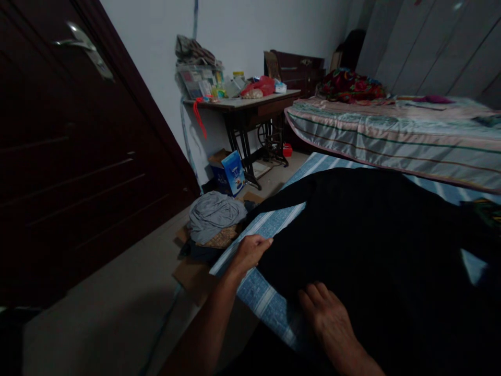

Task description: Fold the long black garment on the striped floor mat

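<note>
Left hand [250, 251]: curled at the cloth [371, 235] edge, 9 o'clock; cannot tell if it grips.
Right hand [326, 313]: flat, empty, pressing the cloth at 6 o'clock.
Tip: probably best to smooth outward without rucking the sheet [270, 222].

We tag one black cloth [371, 245]: large, plain and dark, too dim to tell what kind of garment it is. It lies spread out and mostly flat, with a few soft folds. Underneath is a blue-and-white striped sheet [270, 222], which the cloth covers for the most part. The sheet shows as a strip along the cloth's left and near edges, with more patches at the far side and the right. The cloth's far-left corner tapers to a point over the sheet. The left hand [250, 251] curls its fingers at the cloth's left edge. The right hand [329, 316] rests flat on the cloth's near part.
</note>
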The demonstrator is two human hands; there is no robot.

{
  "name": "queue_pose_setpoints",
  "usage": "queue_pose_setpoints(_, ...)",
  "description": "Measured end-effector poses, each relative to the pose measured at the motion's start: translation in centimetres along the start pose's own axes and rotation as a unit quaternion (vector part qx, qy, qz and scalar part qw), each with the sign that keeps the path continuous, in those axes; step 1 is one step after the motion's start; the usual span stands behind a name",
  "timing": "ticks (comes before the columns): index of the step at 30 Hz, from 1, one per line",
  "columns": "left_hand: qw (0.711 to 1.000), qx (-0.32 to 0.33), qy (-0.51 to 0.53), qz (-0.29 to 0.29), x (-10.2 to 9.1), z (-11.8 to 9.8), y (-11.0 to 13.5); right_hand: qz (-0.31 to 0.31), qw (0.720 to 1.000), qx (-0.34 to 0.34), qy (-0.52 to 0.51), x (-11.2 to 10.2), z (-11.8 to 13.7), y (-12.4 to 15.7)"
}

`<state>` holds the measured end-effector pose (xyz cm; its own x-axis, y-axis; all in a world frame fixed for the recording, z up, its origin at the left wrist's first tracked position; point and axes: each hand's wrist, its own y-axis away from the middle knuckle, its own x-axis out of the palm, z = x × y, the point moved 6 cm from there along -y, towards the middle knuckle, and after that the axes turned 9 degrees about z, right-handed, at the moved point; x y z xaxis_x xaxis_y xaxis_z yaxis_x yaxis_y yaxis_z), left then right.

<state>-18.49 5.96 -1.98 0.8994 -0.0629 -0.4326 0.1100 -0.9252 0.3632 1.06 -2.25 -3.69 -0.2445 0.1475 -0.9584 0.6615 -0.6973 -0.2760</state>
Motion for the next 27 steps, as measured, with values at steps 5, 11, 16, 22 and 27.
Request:
queue_pose_setpoints(5, 1.000, 0.003, 0.018, 0.009, -0.3, 0.3, -0.6, -0.017, 0.999, 0.037, 0.029, 0.4, 0.2, 0.5)
queue_pose_setpoints(11, 0.998, 0.046, -0.033, -0.006, -1.5, 0.1, -1.5, -0.103, 0.992, 0.059, 0.045, -0.7, -1.0, 2.9)
queue_pose_setpoints(16, 0.997, 0.056, -0.060, -0.008, -2.1, 0.3, -1.7, -0.096, 0.987, 0.051, 0.117, -2.4, -3.7, 6.5)
queue_pose_setpoints(22, 0.996, 0.022, -0.074, -0.034, -3.4, 1.4, -2.9, -0.041, 0.976, 0.041, 0.209, -3.4, -7.1, 11.4)
queue_pose_setpoints(27, 0.993, 0.005, -0.107, -0.043, -3.3, 0.3, -2.4, -0.031, 0.962, 0.051, 0.266, -3.0, -8.7, 15.1)
